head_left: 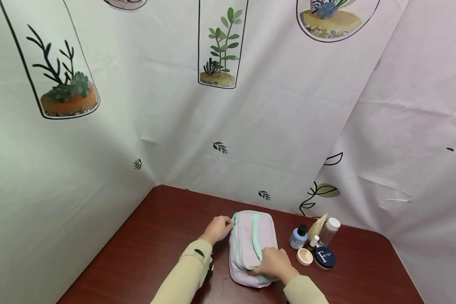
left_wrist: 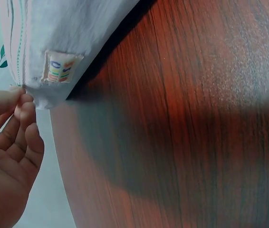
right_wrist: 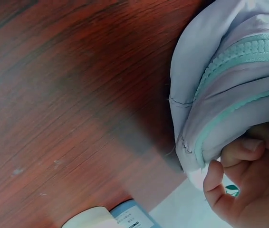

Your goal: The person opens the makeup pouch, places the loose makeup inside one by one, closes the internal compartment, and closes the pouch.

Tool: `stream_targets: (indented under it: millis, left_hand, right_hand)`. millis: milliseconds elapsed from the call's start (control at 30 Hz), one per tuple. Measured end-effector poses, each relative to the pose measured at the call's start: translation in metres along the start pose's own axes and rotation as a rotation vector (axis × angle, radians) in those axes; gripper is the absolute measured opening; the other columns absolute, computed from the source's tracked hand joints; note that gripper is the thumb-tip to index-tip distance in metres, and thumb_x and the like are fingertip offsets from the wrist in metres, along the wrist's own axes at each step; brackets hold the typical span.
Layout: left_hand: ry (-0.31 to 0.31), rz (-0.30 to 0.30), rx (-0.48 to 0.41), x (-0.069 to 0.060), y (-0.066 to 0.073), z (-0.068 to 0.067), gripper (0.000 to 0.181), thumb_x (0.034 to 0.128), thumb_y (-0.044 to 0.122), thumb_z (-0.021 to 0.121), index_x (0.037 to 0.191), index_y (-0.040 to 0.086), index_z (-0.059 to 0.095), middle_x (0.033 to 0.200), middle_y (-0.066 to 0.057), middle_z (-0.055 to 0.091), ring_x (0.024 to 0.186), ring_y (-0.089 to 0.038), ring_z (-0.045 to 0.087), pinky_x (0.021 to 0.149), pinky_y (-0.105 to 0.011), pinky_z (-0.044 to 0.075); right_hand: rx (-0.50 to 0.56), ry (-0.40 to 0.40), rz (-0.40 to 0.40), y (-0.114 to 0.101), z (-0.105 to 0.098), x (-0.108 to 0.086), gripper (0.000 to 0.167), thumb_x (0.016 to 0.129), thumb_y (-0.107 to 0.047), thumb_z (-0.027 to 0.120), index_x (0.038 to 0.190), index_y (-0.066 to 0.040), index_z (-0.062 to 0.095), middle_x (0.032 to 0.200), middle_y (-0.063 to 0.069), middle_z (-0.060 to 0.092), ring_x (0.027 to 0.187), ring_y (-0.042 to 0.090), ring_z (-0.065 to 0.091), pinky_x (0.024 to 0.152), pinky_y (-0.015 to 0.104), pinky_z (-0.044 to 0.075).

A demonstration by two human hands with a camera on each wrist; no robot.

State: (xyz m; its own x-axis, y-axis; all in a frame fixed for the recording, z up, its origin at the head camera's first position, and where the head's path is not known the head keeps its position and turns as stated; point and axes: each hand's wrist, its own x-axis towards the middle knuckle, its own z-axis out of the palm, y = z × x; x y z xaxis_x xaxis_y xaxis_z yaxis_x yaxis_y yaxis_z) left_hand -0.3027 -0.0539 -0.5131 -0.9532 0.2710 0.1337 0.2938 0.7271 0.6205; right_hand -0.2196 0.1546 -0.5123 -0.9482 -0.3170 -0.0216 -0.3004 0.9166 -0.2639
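Note:
A pale lilac zipped pouch (head_left: 247, 240) with mint-green trim and a mint strap lies on the dark red table. At its far left corner my left hand (head_left: 217, 229) pinches the zipper end between thumb and forefinger; the left wrist view shows this hand (left_wrist: 11, 142) beside the pouch's side (left_wrist: 77, 28), which bears a small colourful label (left_wrist: 62, 67). My right hand (head_left: 274, 265) grips the pouch's near right part, fingers curled over it. In the right wrist view the fingers of this hand (right_wrist: 253, 180) bend against the pouch's end (right_wrist: 229, 85), partly hidden.
Right of the pouch stand a blue bottle with a black cap (head_left: 298, 237), a beige tube (head_left: 317, 228), a white-capped clear bottle (head_left: 329, 232), a small white-capped bottle (head_left: 313, 243), a round palette (head_left: 305, 256) and a dark blue round jar (head_left: 324, 257). A patterned cloth (head_left: 228, 114) hangs behind the table (head_left: 156, 236).

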Motion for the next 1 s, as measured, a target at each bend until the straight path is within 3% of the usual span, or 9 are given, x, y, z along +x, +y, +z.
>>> stream_targets:
  millis: [200,333,467,600,833,1000]
  left_hand:
    - [-0.06,0.053,-0.068,-0.002,-0.002,0.0,0.012,0.0876,0.009,0.061,0.076,0.007,0.061,0.067,0.003,0.052,0.06,-0.009,0.045,0.057,-0.026,0.04]
    - [-0.152,0.084,-0.159,-0.004,-0.005,0.001,0.013,0.0847,0.006,0.061,0.072,0.007,0.06,0.063,0.005,0.05,0.057,-0.007,0.044,0.055,-0.023,0.039]
    - [-0.283,0.045,-0.27,-0.007,-0.006,0.002,0.012,0.0802,0.003,0.06,0.068,0.006,0.06,0.059,0.004,0.05,0.054,-0.008,0.045,0.051,-0.023,0.038]
    - [-0.355,0.013,-0.319,-0.01,-0.005,0.0,0.014,0.0773,0.003,0.06,0.064,0.007,0.058,0.055,0.005,0.048,0.052,-0.008,0.045,0.05,-0.024,0.037]
    - [-0.466,0.05,-0.364,-0.012,-0.004,-0.003,0.016,0.0725,-0.002,0.059,0.058,0.004,0.054,0.052,0.004,0.048,0.049,-0.009,0.044,0.048,-0.023,0.038]
    - [-0.641,0.008,-0.417,-0.016,-0.004,-0.007,0.011,0.0743,0.001,0.061,0.064,-0.001,0.061,0.055,0.0,0.055,0.049,-0.01,0.05,0.048,-0.022,0.042]
  right_hand:
    - [0.02,0.024,0.029,-0.001,0.0,0.005,0.052,0.052,-0.058,0.077,0.059,-0.012,0.053,0.058,-0.004,0.051,0.053,0.017,0.048,0.058,0.043,0.039]
    - [0.025,0.0,0.054,0.0,-0.002,0.01,0.053,0.053,-0.059,0.076,0.061,-0.012,0.055,0.06,-0.003,0.053,0.055,0.017,0.049,0.059,0.044,0.04]
    - [0.014,-0.012,0.064,-0.001,-0.003,0.013,0.053,0.053,-0.059,0.076,0.063,-0.011,0.056,0.062,-0.002,0.054,0.058,0.019,0.051,0.061,0.046,0.04]
    - [0.011,-0.017,0.078,-0.001,-0.003,0.013,0.054,0.053,-0.059,0.077,0.065,-0.01,0.057,0.063,-0.001,0.054,0.059,0.019,0.051,0.061,0.047,0.04]
    - [-0.001,-0.014,0.104,-0.002,-0.002,0.016,0.055,0.052,-0.06,0.076,0.066,-0.011,0.057,0.064,-0.002,0.054,0.059,0.018,0.051,0.063,0.047,0.04]
    - [-0.009,0.005,0.12,-0.005,-0.001,0.018,0.054,0.053,-0.059,0.077,0.064,-0.011,0.055,0.063,-0.001,0.053,0.057,0.018,0.05,0.062,0.046,0.041]
